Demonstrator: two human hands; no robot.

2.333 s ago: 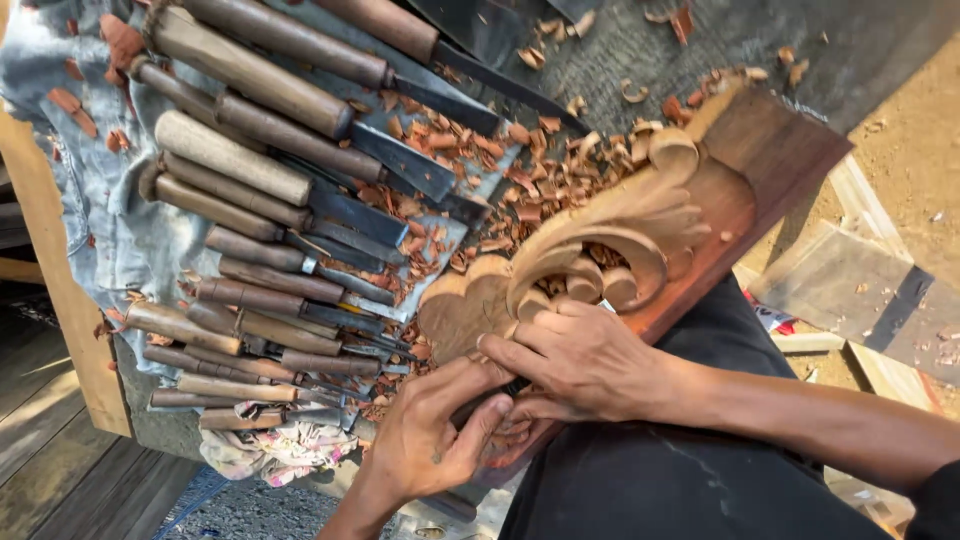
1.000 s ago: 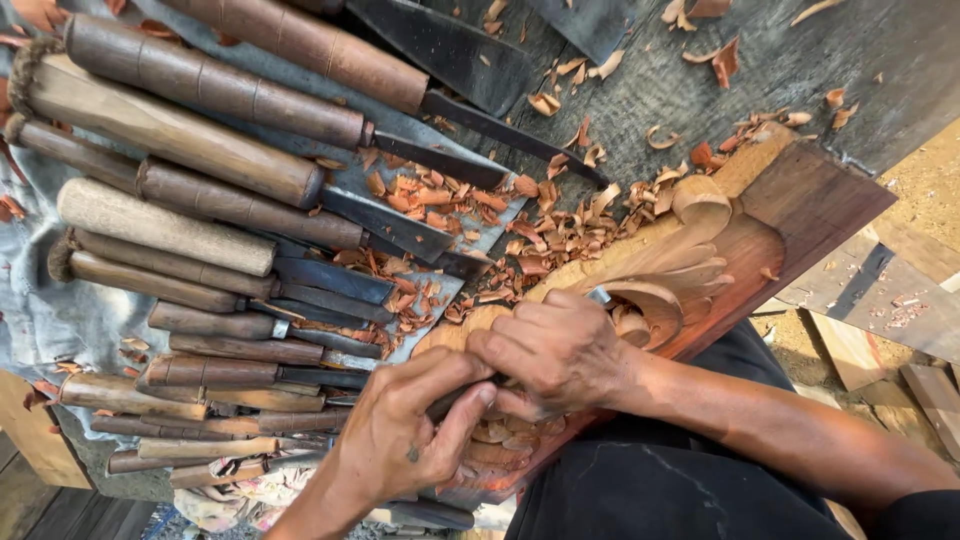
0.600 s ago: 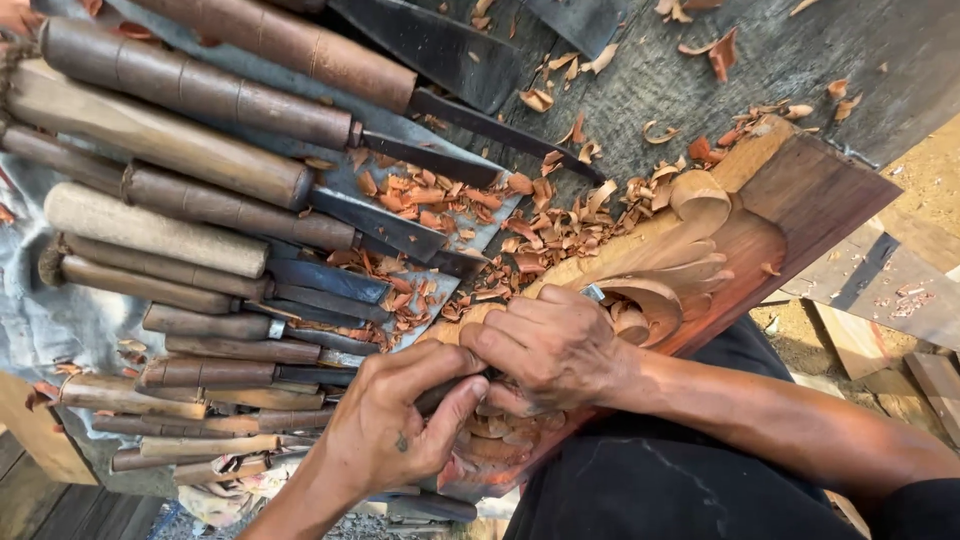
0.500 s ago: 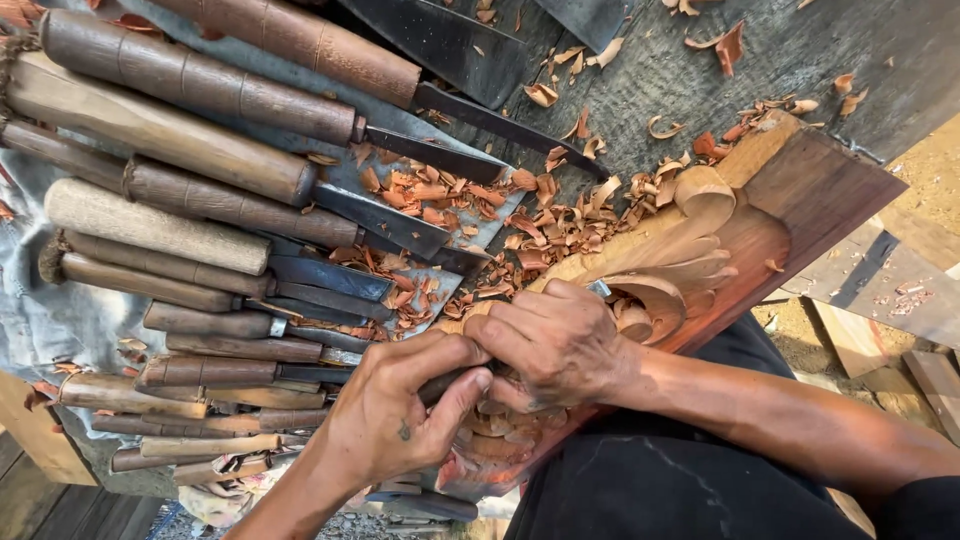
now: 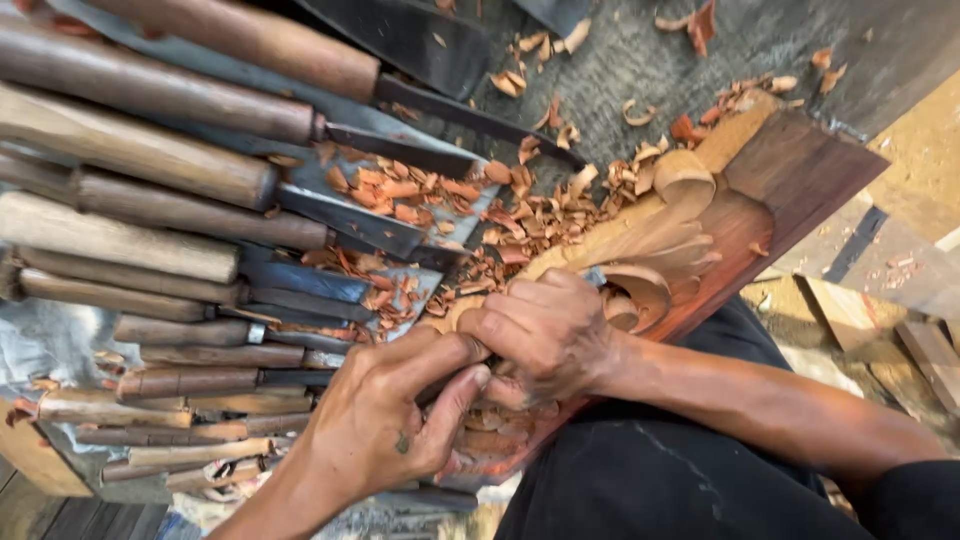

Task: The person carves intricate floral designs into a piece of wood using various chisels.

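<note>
Here, both hands' grip clamped on one chisel point(image 5: 455, 385), carved panel point(image 5: 790, 170), shavings point(image 5: 520, 215), chisel row point(image 5: 150, 240) alongside.

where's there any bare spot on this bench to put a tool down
The barest patch is the grey bench top at the upper middle, between the dark blades and the carved wooden panel, with only scattered wood shavings. The left side is packed with wooden-handled chisels. The left hand and right hand cover the panel's near end.
</note>
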